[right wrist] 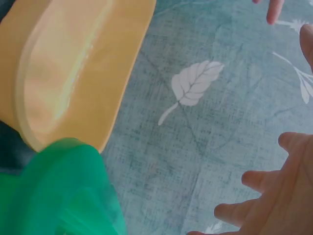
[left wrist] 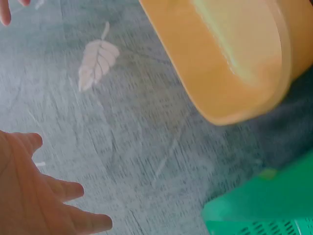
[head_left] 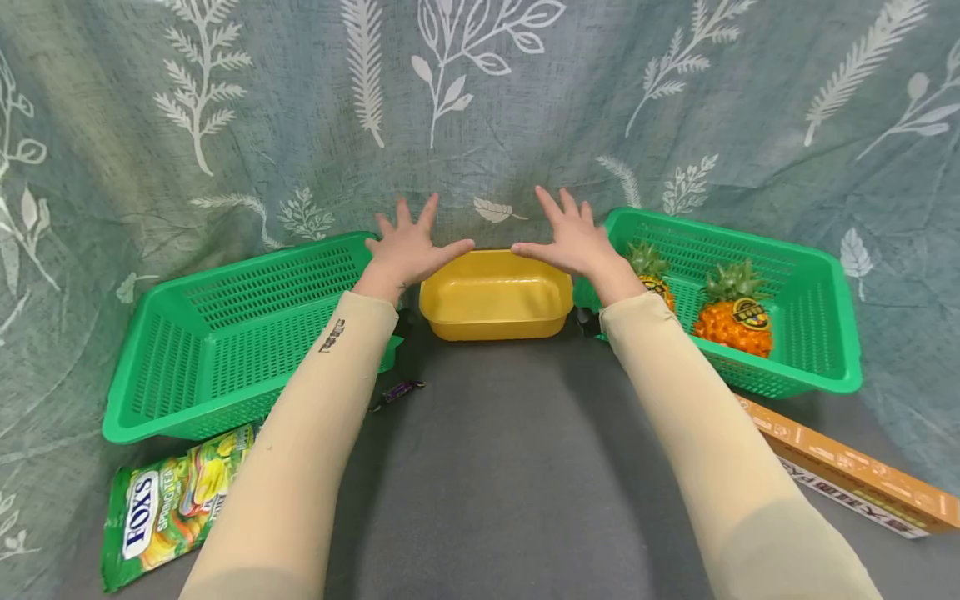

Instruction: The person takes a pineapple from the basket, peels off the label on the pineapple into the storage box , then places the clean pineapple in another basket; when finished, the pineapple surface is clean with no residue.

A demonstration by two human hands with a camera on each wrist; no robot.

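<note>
Yellow tray (head_left: 495,302) between two widely spread hands

Head view: the left hand (head_left: 403,255) and the right hand (head_left: 576,242) are both spread wide, fingers fanned upward and thumbs pointing in toward each other. The yellow tray sits at the far middle of the dark tabletop (head_left: 510,475), below and between them, with a green basket on either side. The left basket (head_left: 255,342) is partly covered by the left sleeve (head_left: 311,442). The right basket (head_left: 847,333) holds two pineapple-shaped items: the front one (head_left: 735,333) shows plainly, while the right sleeve (head_left: 675,400) and wrist partly cover the other one (head_left: 658,287). A small dark purple wrapper (head_left: 400,392) lies near the left basket; a green FOX'S bag (head_left: 176,508) lies in front of that basket. A long orange box (head_left: 847,467) lies before the right one. Patterned blue-grey cloth (head_left: 480,167) hangs behind everything.

Left wrist view: fingers (left wrist: 66,188) reach in at lower left, separated, with cloth visible between them and the tray at upper right. Blurred green basket edge shows at lower right.

Right wrist view: fingers (right wrist: 239,211) spread apart at lower right, the tray well apart at upper left. Blurred green plastic overlaps the tray's near corner.
</note>
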